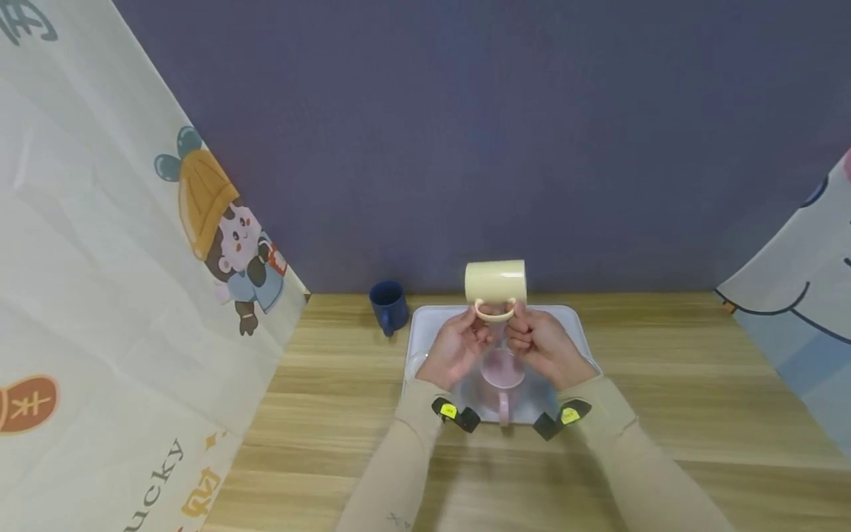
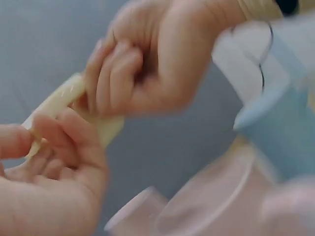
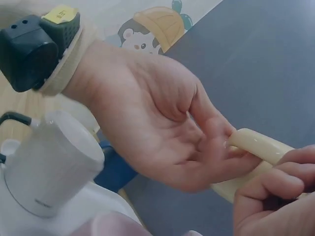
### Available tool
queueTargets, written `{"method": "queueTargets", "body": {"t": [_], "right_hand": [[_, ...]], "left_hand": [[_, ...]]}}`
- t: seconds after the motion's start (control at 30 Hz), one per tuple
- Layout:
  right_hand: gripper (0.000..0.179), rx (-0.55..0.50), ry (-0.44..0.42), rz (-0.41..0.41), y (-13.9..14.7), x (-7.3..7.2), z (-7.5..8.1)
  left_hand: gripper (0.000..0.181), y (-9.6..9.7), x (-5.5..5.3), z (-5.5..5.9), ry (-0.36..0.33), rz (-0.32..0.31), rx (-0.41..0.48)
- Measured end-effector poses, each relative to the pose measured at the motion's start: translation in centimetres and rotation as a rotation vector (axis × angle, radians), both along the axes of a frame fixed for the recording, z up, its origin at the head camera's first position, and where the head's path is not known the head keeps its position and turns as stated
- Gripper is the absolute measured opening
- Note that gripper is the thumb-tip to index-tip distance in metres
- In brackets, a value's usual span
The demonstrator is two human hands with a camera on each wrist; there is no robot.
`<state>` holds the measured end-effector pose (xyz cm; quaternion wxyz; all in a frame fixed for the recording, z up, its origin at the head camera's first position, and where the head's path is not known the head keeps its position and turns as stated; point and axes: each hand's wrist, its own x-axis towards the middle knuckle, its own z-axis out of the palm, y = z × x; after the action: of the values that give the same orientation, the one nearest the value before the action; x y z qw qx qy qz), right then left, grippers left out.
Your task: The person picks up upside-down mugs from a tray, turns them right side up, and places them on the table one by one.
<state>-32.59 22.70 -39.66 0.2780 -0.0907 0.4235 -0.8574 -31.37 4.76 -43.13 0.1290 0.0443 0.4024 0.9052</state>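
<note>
A pale yellow mug (image 1: 495, 279) is held up above the tray, turned on its side with its handle (image 1: 495, 315) toward me. My left hand (image 1: 459, 346) pinches the handle's left end between thumb and fingers. At the right end, my right hand (image 1: 541, 343) grips it the same way. Both hands show close together in the left wrist view, the left hand (image 2: 59, 177) below and the right hand (image 2: 157, 64) above. Under them a pink mug (image 1: 502, 372) stands upright on the white tray (image 1: 435, 319), its handle pointing at me.
A dark blue mug (image 1: 388, 304) stands on the wooden table (image 1: 332, 391), left of the tray. Beside the left forearm is a white mug (image 3: 54, 162) with a dark handle. A light blue mug (image 2: 275, 128) is near the right forearm. A dark blue-grey panel (image 1: 492, 133) rises behind the table.
</note>
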Motion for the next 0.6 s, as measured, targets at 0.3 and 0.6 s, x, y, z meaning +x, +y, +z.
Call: {"method": "queueTargets", "body": {"t": [0.3, 0.6], "right_hand": [[0.023, 0.448, 0.215, -0.208, 3.1, -1.2, -0.2], [0.042, 1.054, 0.490, -0.313, 8.0, -2.4, -0.2]], "left_hand": [[0.030, -5.4, -1.1, 0.7, 0.104, 0.182, -0.842], [0.019, -11.5, -0.7, -2.3, 0.267, 0.297, -1.458]]}}
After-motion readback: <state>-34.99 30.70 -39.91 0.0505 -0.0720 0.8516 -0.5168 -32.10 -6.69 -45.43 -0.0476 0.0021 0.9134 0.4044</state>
